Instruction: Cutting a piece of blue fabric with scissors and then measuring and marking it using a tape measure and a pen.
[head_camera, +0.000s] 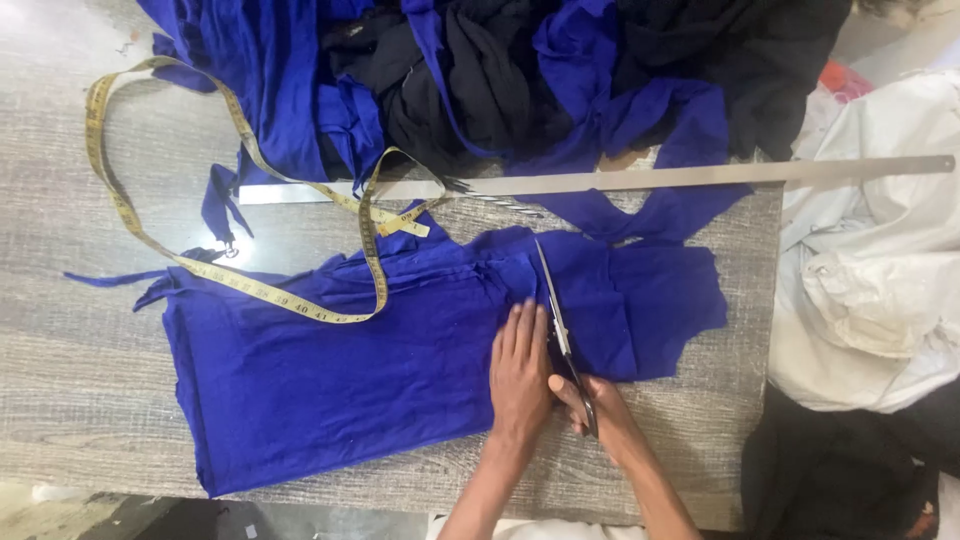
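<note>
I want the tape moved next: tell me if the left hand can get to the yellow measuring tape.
Probably yes: the left hand lies flat on the blue fabric, and only open cloth lies between it and the yellow measuring tape.

I'm working over a grey wood-grain table (80, 380). Flat on it lies blue cloth (330, 370), a yellow tape measure (130, 215) looping across, a long metal ruler (680, 178), and a heap of blue and black fabric (520, 70) up top.
</note>
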